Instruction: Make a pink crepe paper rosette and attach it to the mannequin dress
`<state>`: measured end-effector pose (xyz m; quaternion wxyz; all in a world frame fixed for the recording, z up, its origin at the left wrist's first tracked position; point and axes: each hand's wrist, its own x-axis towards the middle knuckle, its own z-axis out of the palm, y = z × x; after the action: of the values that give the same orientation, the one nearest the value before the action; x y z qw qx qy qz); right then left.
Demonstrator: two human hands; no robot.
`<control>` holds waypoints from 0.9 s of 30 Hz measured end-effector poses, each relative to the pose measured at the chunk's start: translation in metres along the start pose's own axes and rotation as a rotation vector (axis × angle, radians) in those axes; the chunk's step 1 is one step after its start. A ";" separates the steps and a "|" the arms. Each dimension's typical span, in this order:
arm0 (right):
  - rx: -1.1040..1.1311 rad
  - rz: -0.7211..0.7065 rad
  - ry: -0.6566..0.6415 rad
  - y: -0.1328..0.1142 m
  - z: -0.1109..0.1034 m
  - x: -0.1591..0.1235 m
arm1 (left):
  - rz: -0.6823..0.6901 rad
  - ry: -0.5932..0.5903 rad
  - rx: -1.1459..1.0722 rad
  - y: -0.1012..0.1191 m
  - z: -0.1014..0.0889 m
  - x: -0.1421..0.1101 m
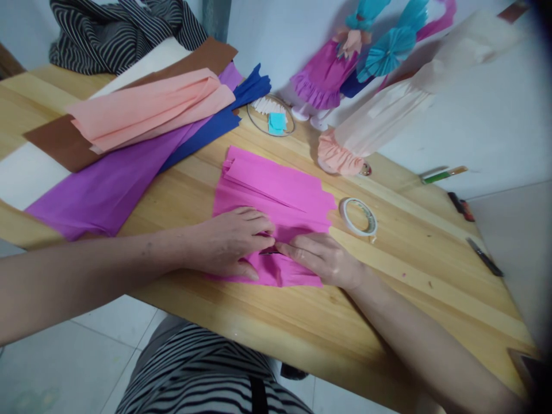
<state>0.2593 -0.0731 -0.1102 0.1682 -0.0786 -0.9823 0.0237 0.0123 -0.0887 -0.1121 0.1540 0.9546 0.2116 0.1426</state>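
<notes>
A sheet of pink crepe paper (267,178) lies on the table in front of me, with a folded layer across its far half. My left hand (235,236) rests on its near left part, fingers curled onto the paper and thumb lower down. From the right, my right hand (323,256) pinches the same sheet, its fingertips almost meeting those of the left. A thin dark piece (269,251) shows between the fingertips; what it is I cannot make out. The paper's near edge is creased. A roll of tape (359,217) lies just beyond my right hand.
Purple (107,184), peach (150,106), brown and blue crepe sheets are piled at the left. Paper-dressed dolls (328,75) stand by the wall; a peach-and-white dress (379,126) leans nearby. A utility knife (485,257) and a green pen (444,175) lie at right.
</notes>
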 end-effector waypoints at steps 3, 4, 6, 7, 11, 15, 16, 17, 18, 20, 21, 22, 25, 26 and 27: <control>-0.016 0.017 -0.014 -0.001 -0.002 -0.001 | 0.001 0.004 -0.006 0.000 0.000 0.000; -0.026 0.026 -0.015 -0.002 -0.002 -0.001 | -0.001 0.006 -0.010 0.000 0.000 0.000; -0.051 0.042 -0.005 -0.004 -0.003 0.000 | -0.006 0.016 -0.021 0.000 0.001 0.000; -0.064 0.043 0.005 -0.005 -0.002 0.001 | -0.009 0.026 -0.026 -0.001 0.002 -0.001; -0.112 0.033 0.046 -0.008 -0.001 0.003 | -0.014 0.048 -0.042 -0.002 0.004 -0.001; -0.117 0.048 0.035 -0.008 -0.003 -0.002 | -0.018 0.044 -0.045 -0.003 0.005 -0.002; -0.108 0.051 0.030 -0.007 -0.004 -0.004 | -0.019 0.044 -0.044 -0.003 0.005 -0.002; -0.097 0.052 0.027 -0.007 -0.005 -0.005 | -0.017 0.045 -0.043 -0.002 0.004 -0.002; -0.086 0.051 0.024 -0.007 -0.006 -0.006 | -0.016 0.046 -0.043 -0.002 0.004 -0.002; -0.074 0.051 0.019 -0.007 -0.008 -0.006 | -0.016 0.048 -0.046 -0.002 0.004 -0.001; -0.072 0.051 0.018 -0.008 -0.008 -0.005 | -0.017 0.045 -0.046 -0.001 0.003 -0.001; -0.069 0.048 0.021 -0.008 -0.007 -0.003 | -0.019 0.041 -0.046 -0.001 0.003 -0.001; -0.056 0.036 0.026 -0.009 -0.004 0.003 | -0.028 0.032 -0.047 -0.001 0.002 -0.001; -0.051 0.032 0.026 -0.010 -0.003 0.005 | -0.031 0.031 -0.050 -0.001 0.002 -0.001; -0.050 0.030 0.027 -0.010 -0.002 0.007 | -0.035 0.032 -0.054 -0.001 0.002 -0.001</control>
<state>0.2518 -0.0816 -0.1056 0.1790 -0.0980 -0.9790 0.0007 0.0117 -0.0890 -0.1147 0.1785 0.9439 0.2267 0.1607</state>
